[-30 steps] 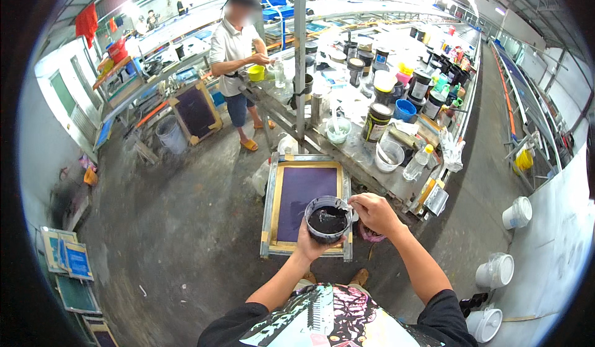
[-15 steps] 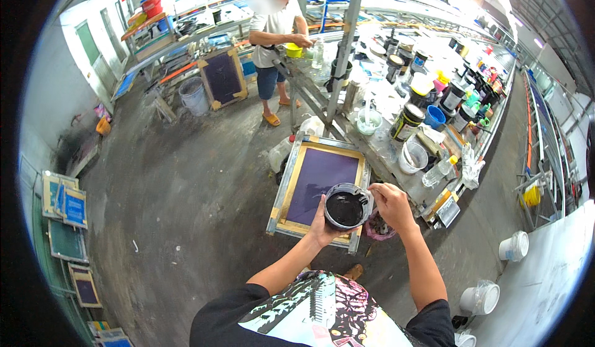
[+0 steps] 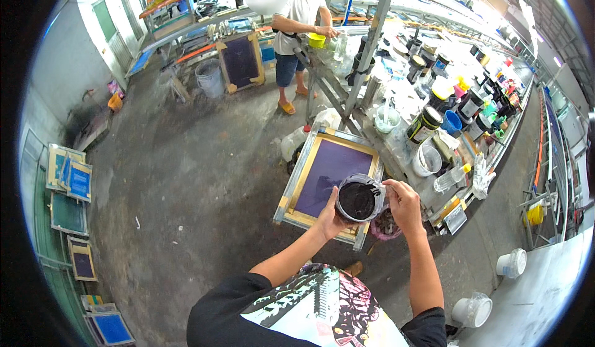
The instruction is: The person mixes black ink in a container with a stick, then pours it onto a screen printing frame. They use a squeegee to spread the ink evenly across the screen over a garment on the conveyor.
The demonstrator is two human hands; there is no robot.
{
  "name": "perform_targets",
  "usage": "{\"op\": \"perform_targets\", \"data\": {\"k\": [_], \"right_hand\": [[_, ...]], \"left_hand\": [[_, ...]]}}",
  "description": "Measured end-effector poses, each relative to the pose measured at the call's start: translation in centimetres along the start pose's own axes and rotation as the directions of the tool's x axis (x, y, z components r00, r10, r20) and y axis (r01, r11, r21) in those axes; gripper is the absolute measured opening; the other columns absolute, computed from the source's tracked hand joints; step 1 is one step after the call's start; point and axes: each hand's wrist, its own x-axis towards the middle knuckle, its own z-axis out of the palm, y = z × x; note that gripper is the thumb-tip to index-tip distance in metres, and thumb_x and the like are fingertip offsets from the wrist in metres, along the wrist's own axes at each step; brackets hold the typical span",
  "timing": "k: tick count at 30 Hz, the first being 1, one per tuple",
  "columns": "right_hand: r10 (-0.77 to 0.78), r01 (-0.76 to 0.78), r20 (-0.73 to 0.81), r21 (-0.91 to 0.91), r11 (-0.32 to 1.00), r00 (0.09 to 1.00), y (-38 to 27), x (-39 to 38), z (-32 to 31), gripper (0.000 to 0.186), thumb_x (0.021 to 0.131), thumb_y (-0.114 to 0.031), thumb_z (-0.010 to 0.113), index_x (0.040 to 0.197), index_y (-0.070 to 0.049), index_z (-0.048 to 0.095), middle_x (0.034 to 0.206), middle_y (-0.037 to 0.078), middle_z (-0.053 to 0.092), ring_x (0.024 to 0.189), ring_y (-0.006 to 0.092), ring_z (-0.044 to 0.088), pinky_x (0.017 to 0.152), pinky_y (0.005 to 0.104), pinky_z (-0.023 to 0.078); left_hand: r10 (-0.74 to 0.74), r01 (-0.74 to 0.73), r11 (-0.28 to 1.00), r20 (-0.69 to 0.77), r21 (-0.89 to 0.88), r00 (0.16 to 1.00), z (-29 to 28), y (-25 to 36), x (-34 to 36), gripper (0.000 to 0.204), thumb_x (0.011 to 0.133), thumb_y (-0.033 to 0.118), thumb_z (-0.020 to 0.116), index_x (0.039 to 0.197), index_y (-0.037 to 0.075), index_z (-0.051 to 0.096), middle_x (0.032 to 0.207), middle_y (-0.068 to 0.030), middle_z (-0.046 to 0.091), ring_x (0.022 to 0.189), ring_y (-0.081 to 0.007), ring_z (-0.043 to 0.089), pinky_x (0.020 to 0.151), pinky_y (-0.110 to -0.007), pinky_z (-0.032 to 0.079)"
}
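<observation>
A round plastic tub (image 3: 358, 200) of thick black ink is held up in front of me. My left hand (image 3: 330, 218) wraps round its left side and underside. My right hand (image 3: 404, 204) is at the right rim, fingers pinched together; whatever they grip there is too small to make out. Black smears mark the tub's inner wall by those fingers. Behind and below the tub leans a screen-printing frame (image 3: 328, 173) with purple mesh and tan tape along its edges. A pink-rimmed bin (image 3: 385, 228) stands under my right hand, partly hidden.
To the right a long bench (image 3: 396, 142) is crowded with ink cans, a clear bucket (image 3: 426, 160) and a yellow-capped bottle (image 3: 451, 178). Another person (image 3: 304, 24) stands at its far end. More frames (image 3: 79, 181) lean at the left wall; white buckets (image 3: 472, 310) stand lower right.
My view has shifted, so the surroundings sit further right and the tub a little higher. Both hands keep their places on the tub, and the ink surface looks duller.
</observation>
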Motion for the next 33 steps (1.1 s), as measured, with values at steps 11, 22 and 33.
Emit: {"op": "perform_targets", "data": {"k": [11, 22, 33], "right_hand": [[0.064, -0.068, 0.023, 0.242, 0.968, 0.998, -0.2, -1.6, 1.8, 0.016, 0.1, -0.005, 0.063, 0.111, 0.0, 0.074, 0.084, 0.014, 0.069, 0.075, 0.0217, 0.069, 0.071, 0.0354, 0.054], [0.139, -0.147, 0.069, 0.138, 0.979, 0.988, -1.8, -0.5, -1.5, 0.014, 0.099, -0.009, 0.067, 0.103, 0.002, 0.075, 0.088, 0.017, 0.073, 0.074, 0.0269, 0.07, 0.07, 0.0367, 0.054], [-0.034, 0.034, 0.034, 0.006, 0.999, 0.999, -0.4, -0.4, -0.8, 0.012, 0.097, -0.007, 0.067, 0.104, -0.001, 0.075, 0.088, 0.015, 0.072, 0.081, 0.0361, 0.068, 0.076, 0.0426, 0.055]], "left_hand": [[0.001, -0.003, 0.997, 0.026, 0.083, 1.0, 1.0, -0.3, -0.6, 0.081, 0.101, 0.077, 0.038, 0.153, 0.015, 0.05, 0.146, -0.0126, 0.062, 0.128, -0.0316, 0.066, 0.09, -0.054, 0.065], [0.015, -0.027, 0.993, 0.104, 0.115, 0.994, 0.7, 0.8, -0.6, 0.096, 0.088, 0.073, 0.067, 0.156, 0.01, 0.042, 0.151, -0.0149, 0.055, 0.136, -0.0348, 0.059, 0.107, -0.065, 0.055], [0.04, -0.037, 0.986, -0.017, 0.162, 0.999, 0.9, 1.5, -2.6, 0.078, 0.093, 0.057, 0.071, 0.149, 0.007, 0.049, 0.14, -0.0166, 0.063, 0.128, -0.0332, 0.065, 0.105, -0.059, 0.058]]}}
